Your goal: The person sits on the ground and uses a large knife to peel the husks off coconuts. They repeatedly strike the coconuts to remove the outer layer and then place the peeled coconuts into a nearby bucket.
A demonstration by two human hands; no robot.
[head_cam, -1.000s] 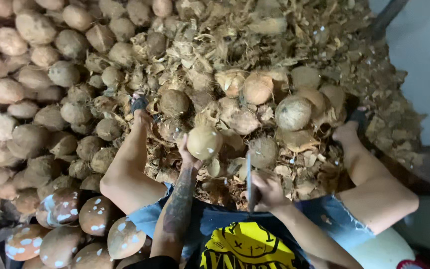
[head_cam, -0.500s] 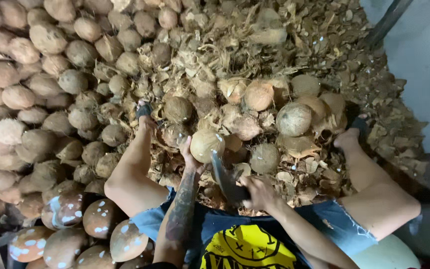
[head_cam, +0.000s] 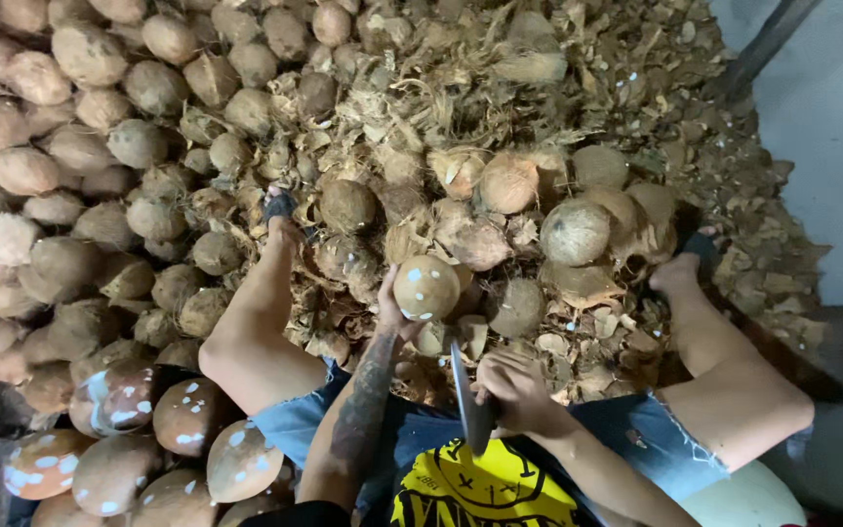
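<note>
Left hand (head_cam: 394, 310) grips a partly peeled coconut (head_cam: 426, 287) from below, held up over the husk-scrap pile (head_cam: 500, 88) between the knees. Right hand (head_cam: 516, 392) fist closed on a cleaver (head_cam: 462, 385), blade edge up, just below the coconut, not touching. Unpeeled coconuts (head_cam: 70, 146) heaped left; peeled white-spotted ones (head_cam: 182, 415) by left thigh.

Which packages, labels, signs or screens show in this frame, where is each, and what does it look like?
No packages, signs or screens in view.
Printed design on the yellow shirt: bottom centre, below the right hand that holds the blade; black rounded graphic on yellow, partly cut off by the frame edge.
The coconut in the left hand bears white patches only, no label.
</note>
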